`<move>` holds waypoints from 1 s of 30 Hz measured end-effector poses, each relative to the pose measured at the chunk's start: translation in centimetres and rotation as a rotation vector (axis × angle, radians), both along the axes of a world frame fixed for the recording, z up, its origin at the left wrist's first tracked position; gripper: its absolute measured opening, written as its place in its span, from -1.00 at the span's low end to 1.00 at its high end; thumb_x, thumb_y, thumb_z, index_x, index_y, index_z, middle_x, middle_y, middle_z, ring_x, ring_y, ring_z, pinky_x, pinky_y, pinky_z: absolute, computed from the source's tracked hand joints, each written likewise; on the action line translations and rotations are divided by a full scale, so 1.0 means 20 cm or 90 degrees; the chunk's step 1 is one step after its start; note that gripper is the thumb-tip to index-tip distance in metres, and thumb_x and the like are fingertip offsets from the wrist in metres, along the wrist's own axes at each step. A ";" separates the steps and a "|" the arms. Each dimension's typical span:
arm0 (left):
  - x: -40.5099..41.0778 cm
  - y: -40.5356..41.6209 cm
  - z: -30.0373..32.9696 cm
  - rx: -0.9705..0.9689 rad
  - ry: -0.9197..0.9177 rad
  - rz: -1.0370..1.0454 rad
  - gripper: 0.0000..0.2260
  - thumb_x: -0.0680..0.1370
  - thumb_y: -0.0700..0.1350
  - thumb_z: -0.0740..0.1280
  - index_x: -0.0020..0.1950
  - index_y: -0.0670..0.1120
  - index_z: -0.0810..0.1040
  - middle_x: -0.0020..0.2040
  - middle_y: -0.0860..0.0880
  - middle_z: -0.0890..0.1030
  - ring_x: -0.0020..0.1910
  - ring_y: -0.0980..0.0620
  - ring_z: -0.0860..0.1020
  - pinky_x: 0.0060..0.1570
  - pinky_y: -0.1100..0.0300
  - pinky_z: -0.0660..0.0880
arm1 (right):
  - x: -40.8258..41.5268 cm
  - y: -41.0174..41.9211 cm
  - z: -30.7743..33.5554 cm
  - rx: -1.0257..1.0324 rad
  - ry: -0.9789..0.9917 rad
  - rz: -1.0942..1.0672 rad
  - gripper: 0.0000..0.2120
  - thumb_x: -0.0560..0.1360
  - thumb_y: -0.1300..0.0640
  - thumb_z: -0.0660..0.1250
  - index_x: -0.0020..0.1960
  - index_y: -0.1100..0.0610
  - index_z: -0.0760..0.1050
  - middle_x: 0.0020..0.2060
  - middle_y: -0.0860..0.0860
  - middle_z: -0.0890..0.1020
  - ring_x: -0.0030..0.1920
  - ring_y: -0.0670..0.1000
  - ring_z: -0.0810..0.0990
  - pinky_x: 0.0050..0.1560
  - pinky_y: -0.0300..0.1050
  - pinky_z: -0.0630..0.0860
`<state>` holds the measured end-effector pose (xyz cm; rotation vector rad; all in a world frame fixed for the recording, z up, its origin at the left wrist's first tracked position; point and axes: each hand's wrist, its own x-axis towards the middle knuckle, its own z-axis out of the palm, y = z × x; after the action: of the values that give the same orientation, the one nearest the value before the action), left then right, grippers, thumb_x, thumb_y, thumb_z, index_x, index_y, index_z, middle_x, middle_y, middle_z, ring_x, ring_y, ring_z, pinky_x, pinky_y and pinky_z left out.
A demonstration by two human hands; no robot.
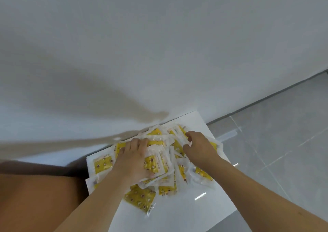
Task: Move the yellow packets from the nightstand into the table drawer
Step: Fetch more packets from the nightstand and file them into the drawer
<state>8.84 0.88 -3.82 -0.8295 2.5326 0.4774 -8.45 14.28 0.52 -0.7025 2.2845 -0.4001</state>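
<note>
On the white nightstand (pixel 186 212), head view, at about 6 o'clock in the frame, lay one heap of yellow packets (pixel 140 199), clear-edged sachets with a small brown pattern, overlapping at many angles.

- Heap: spread from the nightstand's back edge against the white wall (pixel 159 45) toward its middle; several packets overhung the left edge at 9 o'clock of the top. One packet lay foremost, at 6 o'clock of the heap, flat on the glossy surface.
- Left hand (pixel 137 158): palm down on the left half of the heap, fingers fairly straight and spread, pointing toward 12 o'clock, pressing on the packets, with the thumb lying along a packet at the hand's right side. No packet was seen lifted.
- Right hand (pixel 199 147): on the right half of the heap, at 3 o'clock of the left hand and apart from it. Fingers curled inward toward the thumb among the packets; whether they pinched one could not be told.
- Surroundings: brown surface (pixel 35 201) at 8 o'clock, beside the nightstand; grey tiled floor (pixel 284 134) at 3 o'clock, meeting the wall along a dark line.
</note>
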 end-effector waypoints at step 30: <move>0.36 -0.06 0.15 0.511 0.225 0.590 -0.88 0.49 -0.18 0.48 -0.01 -0.02 0.68 -0.11 -0.02 0.73 -0.05 -0.06 0.69 0.08 -0.07 0.59 | 0.13 -0.46 -0.11 0.133 -0.018 0.375 -0.38 0.48 -0.03 0.41 0.47 0.07 0.30 0.37 0.06 0.42 0.34 0.13 0.41 0.22 -0.06 0.37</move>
<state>16.08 -0.40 -0.89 -1.5926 1.7417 1.8874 -5.85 5.15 -1.74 -1.1927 1.9351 0.1049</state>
